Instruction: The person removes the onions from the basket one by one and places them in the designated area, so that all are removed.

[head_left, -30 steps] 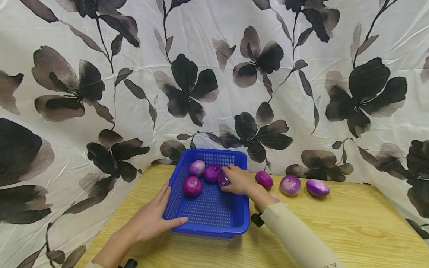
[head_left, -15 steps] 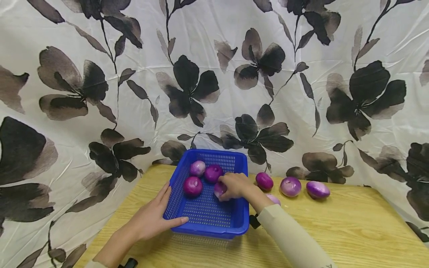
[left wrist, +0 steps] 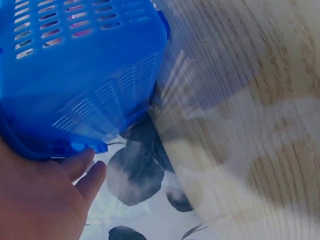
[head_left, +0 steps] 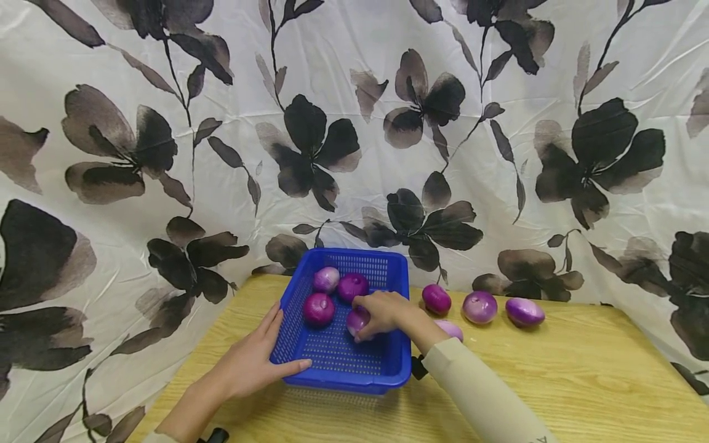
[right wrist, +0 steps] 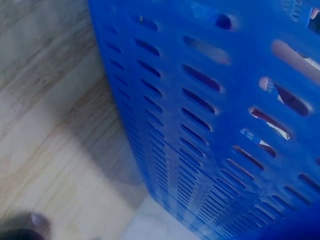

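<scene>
"Counting from the basket (head_left: 354, 381), what do we enter?"

"One, blue, rectangular, walls perforated, standing towards the far left corner of the wooden table (head_left: 581, 369). Inside we log a pale onion (head_left: 327, 280) at its far left corner, a dark onion (head_left: 352, 287) by its far edge, a magenta onion (head_left: 318, 309) along its left edge, and the held onion (head_left: 356, 321) near its middle."

"Held how?"

"We find the right hand (head_left: 388, 309) with fingers and thumb curled round it, low inside the walls. Whether that onion touches the basket floor, we cannot tell."

"And the left hand (head_left: 249, 363)?"

"Spread, fingers nearly straight against the left wall, thumb across the rim at the near left corner."

"Remaining stock?"

"Past the basket's right edge we record, along the table's far edge, an oval onion (head_left: 436, 299), a round onion (head_left: 479, 307) and a flattish onion (head_left: 524, 312); nearer, a pinkish onion (head_left: 452, 330), partly hidden by the right forearm."
</scene>
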### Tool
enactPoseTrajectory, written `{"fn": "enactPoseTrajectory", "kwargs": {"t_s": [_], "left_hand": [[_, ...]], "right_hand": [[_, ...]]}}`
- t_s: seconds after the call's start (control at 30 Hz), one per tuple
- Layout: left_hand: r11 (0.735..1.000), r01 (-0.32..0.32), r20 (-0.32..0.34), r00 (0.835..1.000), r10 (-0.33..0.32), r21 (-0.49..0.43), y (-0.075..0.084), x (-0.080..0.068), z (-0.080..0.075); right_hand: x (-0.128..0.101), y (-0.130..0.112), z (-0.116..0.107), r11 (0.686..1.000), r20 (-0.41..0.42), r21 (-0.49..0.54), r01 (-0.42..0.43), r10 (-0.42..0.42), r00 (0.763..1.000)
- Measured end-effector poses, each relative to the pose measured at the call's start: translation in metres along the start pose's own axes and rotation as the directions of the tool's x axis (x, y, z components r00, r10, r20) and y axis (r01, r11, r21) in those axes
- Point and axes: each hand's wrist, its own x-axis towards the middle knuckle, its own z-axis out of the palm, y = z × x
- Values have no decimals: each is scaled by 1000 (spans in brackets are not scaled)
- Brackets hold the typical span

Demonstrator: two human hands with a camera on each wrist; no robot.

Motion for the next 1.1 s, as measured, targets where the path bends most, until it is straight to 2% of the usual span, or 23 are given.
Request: {"fn": "enactPoseTrajectory", "kwargs": {"t_s": [0.1,0.2,0.33,0.5,0.67,0.8,0.97,1.1], "left_hand": [[1000,-2,0,1000,2,-4,0,0,0],[1000,-12,-3,1000,12,1,1,0,0],[1000,-12,-2,1000,12,2,1,1,0],[1000,-5,-6,1000,5,2,0,1,3],[1000,-10,-10,1000,10,-3,-1,0,4],[1000,-9,-12,1000,9,1,-1,1,3],[1000,11,11,1000,-11,2,-1,1,2],[1000,16,24,1000,-16,-1,-1,2,1]], "right_hand": [[-1,1,-1,999,-21,39,26,-25,999],[-4,3,-3,990,-64,128,66,-58,996],[-9,4,-7,952,-145,276,135,-98,985],[-18,2,-11,913,-272,345,220,-127,954],[-32,0,-15,883,-326,427,194,-50,944],[-45,-1,-22,865,-376,472,171,22,927],[-62,1,-28,863,-415,481,157,65,908],[-74,6,-29,874,-442,467,132,102,891]]}}
